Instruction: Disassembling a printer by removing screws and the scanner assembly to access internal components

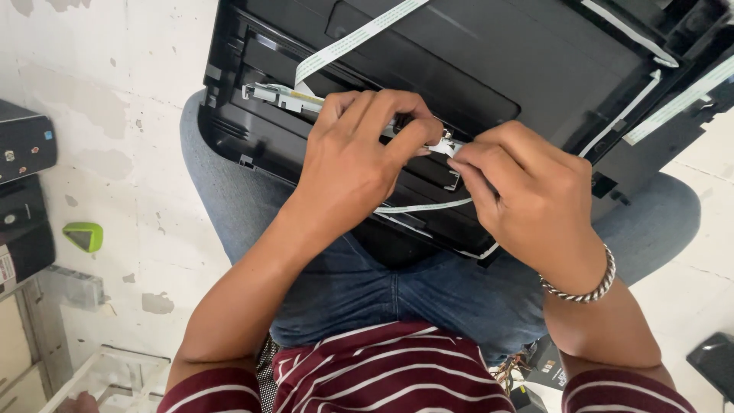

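Note:
A black printer part [489,69] with an open frame rests on my lap, over blue jeans. Across its near edge lies a long pale scanner bar [279,95]. My left hand [355,157] is closed around the middle of that bar, fingers curled over it. My right hand [527,191] pinches the bar's right end, where a thin white flat cable [417,206] loops out below. Another white flat cable [352,38] runs up across the black part. A metal bracelet [585,291] sits on my right wrist.
Black devices [23,191] stand at the left edge on the worn white floor, with a small green object [84,235] beside them. A clear plastic tray [115,378] lies bottom left. Dark items and loose wires [527,375] sit bottom right.

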